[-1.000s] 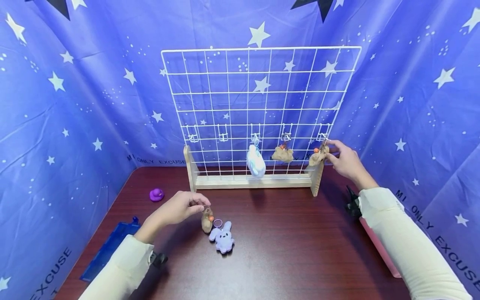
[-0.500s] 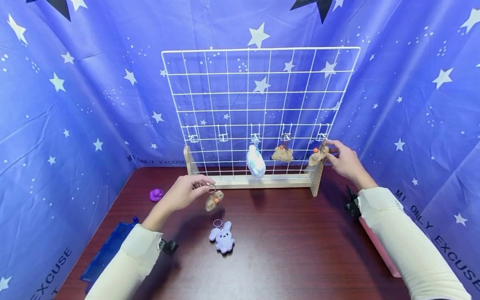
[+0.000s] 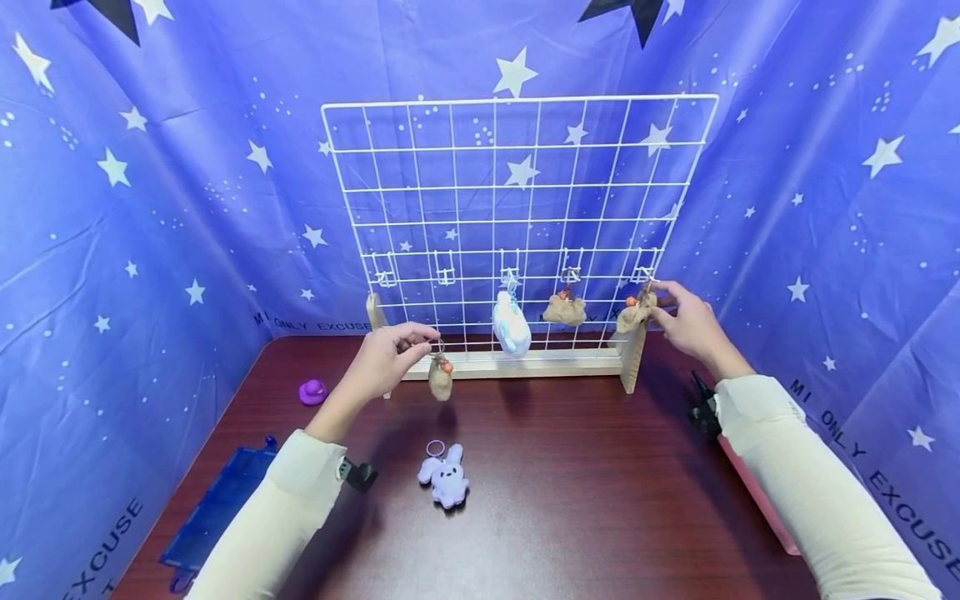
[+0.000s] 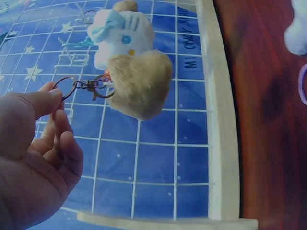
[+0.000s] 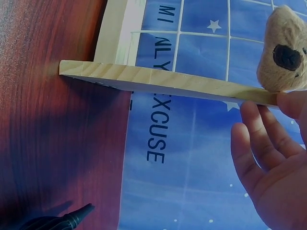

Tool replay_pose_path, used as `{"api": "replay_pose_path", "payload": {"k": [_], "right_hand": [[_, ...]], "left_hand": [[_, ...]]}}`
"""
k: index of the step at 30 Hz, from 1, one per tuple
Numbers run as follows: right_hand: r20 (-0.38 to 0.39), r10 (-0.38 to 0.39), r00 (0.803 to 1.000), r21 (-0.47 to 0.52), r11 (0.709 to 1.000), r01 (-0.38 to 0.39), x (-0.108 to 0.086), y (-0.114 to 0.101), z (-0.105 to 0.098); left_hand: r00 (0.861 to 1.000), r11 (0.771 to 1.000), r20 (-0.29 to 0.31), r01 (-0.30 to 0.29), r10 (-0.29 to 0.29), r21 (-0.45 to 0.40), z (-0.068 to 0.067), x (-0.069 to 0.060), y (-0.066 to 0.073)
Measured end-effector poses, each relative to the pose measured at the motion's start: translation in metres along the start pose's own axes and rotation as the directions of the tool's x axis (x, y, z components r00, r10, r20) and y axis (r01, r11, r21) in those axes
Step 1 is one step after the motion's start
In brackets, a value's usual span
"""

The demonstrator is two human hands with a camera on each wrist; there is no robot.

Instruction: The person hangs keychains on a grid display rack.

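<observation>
Between thumb and forefinger, the left hand (image 3: 386, 358) pinches the metal ring (image 4: 66, 88) of a brown plush keychain (image 3: 441, 379), which dangles in front of the rack's lower left part. At the rack's right end, the right hand (image 3: 686, 321) has its fingertips at another brown plush keychain (image 3: 633, 317) below the rightmost hook. In the right wrist view the thumb of the right hand (image 5: 278, 163) touches that plush (image 5: 283, 52). A white plush (image 3: 512, 325) and a brown one (image 3: 566, 309) hang from the middle hooks of the white wire rack (image 3: 517, 184).
Two hooks (image 3: 385, 277) at the rack's left hold nothing. A lilac bunny keychain (image 3: 447, 479) lies on the table (image 3: 562, 483). The purple duck (image 3: 312, 392) and blue tray (image 3: 217, 508) are at the left. A pink object (image 3: 761, 496) is partly behind the right sleeve.
The left hand has lifted its brown keychain off the tabletop area beside the bunny, moving it up and slightly right toward the rack. The right hand has stayed at the rack's right end.
</observation>
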State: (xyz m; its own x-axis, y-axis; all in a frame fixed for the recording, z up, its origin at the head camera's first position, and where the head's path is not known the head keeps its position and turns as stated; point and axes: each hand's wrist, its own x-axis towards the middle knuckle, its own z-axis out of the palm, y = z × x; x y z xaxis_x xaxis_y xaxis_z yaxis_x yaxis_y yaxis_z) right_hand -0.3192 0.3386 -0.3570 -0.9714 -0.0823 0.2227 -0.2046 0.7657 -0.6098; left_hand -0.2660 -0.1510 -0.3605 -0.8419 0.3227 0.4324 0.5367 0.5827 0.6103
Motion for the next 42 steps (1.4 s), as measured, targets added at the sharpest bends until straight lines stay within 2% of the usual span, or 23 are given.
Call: {"api": "replay_pose_path", "payload": {"k": [9, 15, 22, 27, 30, 42], "right_hand": [[-0.010, -0.007, 1.000, -0.010, 1.000, 0.007, 0.001, 0.001, 0.000], [-0.027, -0.013, 1.000, -0.016, 1.000, 0.012, 0.002, 0.000, 0.000], [0.000, -0.006, 1.000, -0.028, 1.000, 0.006, -0.001, 0.002, 0.003], [-0.022, -0.014, 1.000, -0.020, 1.000, 0.014, 0.000, 0.001, 0.002], [-0.025, -0.017, 1.000, -0.028, 0.999, 0.017, 0.001, 0.001, 0.001], [-0.029, -0.021, 0.999, -0.039, 0.999, 0.019, 0.001, 0.002, 0.000]], "left_hand": [[0.994, 0.999, -0.112, -0.009, 0.003, -0.047, -0.001, 0.025, 0.013], [0.982, 0.994, -0.186, -0.012, -0.008, -0.106, -0.002, 0.038, 0.019], [0.980, 0.983, -0.190, 0.026, -0.062, -0.182, 0.000, 0.044, 0.021], [0.971, 0.986, -0.231, 0.020, -0.058, -0.163, 0.001, 0.052, 0.023], [0.966, 0.989, -0.249, 0.039, -0.074, -0.143, 0.001, 0.056, 0.024], [0.958, 0.984, -0.237, 0.139, -0.162, -0.110, 0.008, 0.063, 0.018]]}}
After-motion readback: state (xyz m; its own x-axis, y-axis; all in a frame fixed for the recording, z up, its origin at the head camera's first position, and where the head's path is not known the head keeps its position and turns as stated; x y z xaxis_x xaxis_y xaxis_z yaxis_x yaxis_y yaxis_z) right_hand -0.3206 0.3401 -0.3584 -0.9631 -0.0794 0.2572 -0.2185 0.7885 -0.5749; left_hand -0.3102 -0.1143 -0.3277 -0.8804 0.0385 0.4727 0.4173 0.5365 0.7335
